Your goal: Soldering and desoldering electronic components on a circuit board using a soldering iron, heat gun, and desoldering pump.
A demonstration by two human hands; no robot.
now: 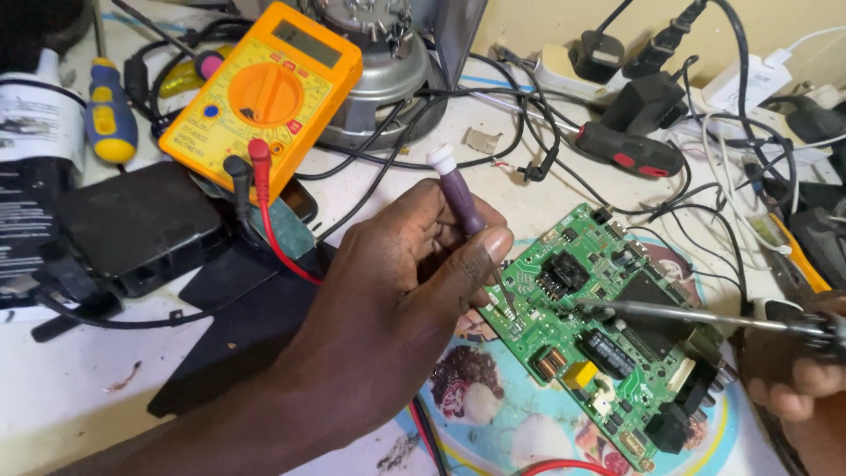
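I see my left hand (397, 291) near the middle of the table (70, 397), its grip closed around a purple screwdriver (458, 198) with a white cap. The thumb lies along the handle, and the thin shaft runs down to the left edge of the green board (608, 353); whether the tip touches it, I cannot tell.

The board lies tilted toward the right side of the table, on a round printed mat (511, 423). It carries black chips, a yellow block and a small copper coil.

My right hand (797, 379) sits at the right edge of the view, mostly cut off. Its grip is closed on a soldering iron (705, 316), and the metal rod reaches left over the middle of the board. Contact with the board is unclear.

At the table's far left stands an orange multimeter (264, 92), propped up, with a red lead (273, 220) and a black lead plugged into its lower end. The red lead runs down under my left wrist. Just left of the multimeter lies a blue and yellow screwdriver (110, 110). A black box (141, 225) lies at the left edge. Near the far right, a black and red screwdriver (630, 150) lies among tangled black cables (546, 132) and plugs (652, 79).
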